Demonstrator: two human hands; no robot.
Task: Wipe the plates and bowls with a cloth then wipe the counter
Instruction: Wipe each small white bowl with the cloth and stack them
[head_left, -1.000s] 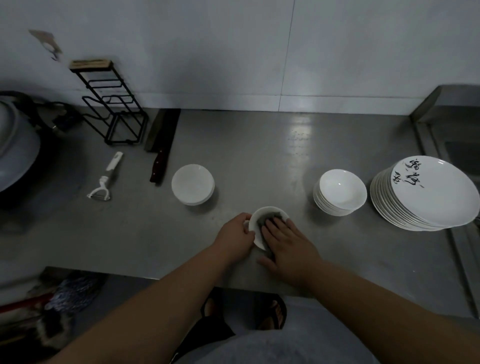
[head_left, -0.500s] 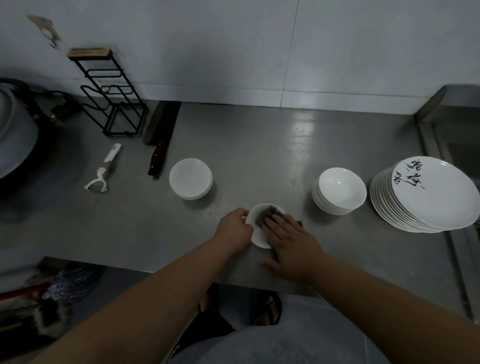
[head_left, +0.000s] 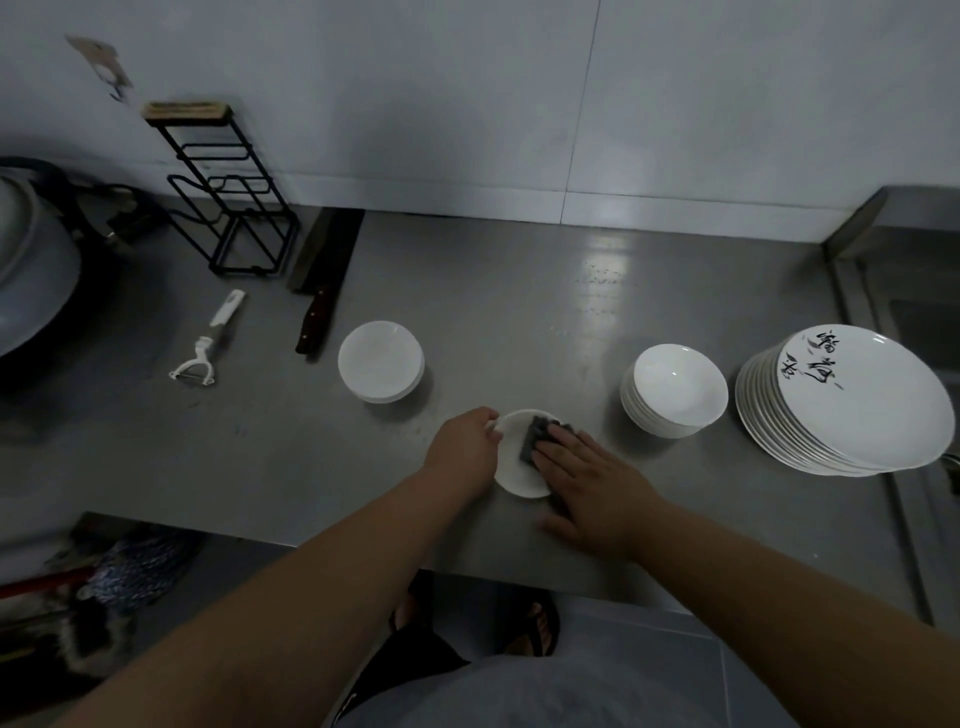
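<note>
Cloth (head_left: 535, 439), one dark grey square, lies under the flat right hand (head_left: 597, 488) inside one small white bowl (head_left: 511, 467); the left hand (head_left: 462, 449) grips its rim.

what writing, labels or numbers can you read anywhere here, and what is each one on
On the top plate of the stack at the right: black brush-style characters near its far rim, too blurred to read.
On the small bowl that the left hand grips, the peeler and the knife: no text shows.
</note>
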